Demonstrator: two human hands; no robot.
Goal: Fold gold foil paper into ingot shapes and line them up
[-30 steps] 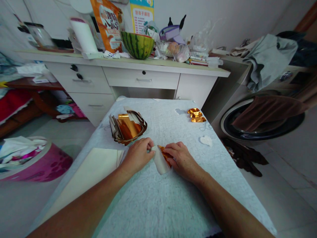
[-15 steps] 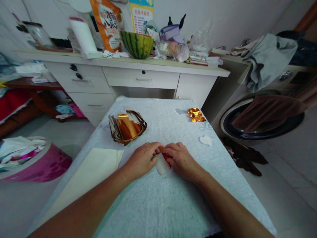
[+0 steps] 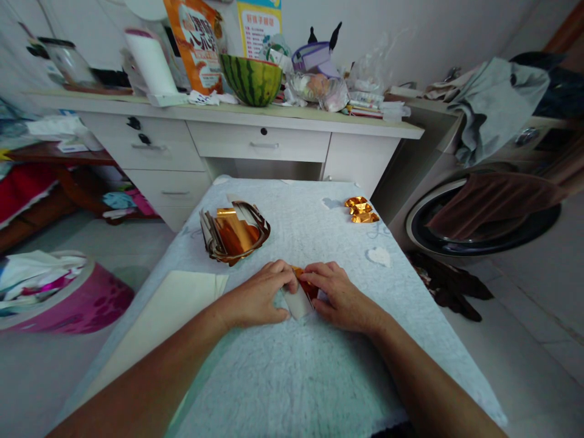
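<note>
On the table before me lies a small sheet of gold foil paper (image 3: pixel 298 303), its pale side up at the near end and gold showing near the right fingers. My left hand (image 3: pixel 264 295) presses its fingertips on the sheet's left edge, the thumb spread apart and lower. My right hand (image 3: pixel 337 295) grips the right side, fingers over the gold part and thumb by the near edge. The fingers hide part of the fold. Beyond the left hand sits a basket-like bundle of gold foil sheets (image 3: pixel 235 234). Several folded gold foil pieces (image 3: pixel 360 210) lie stacked at the far right.
A pale folded paper sheet (image 3: pixel 168 316) lies under my left forearm. Behind the table stands a white desk (image 3: pixel 292 125) holding a cut watermelon (image 3: pixel 253 81) and plastic bags. A pink bin (image 3: pixel 98 298) is left; a washing machine (image 3: pixel 483 213) is right.
My left thumb has moved away from its fingers, down toward me, and the left fingers have flattened over the paper's edge. The right hand has stayed nearly in place on the foil paper.
</note>
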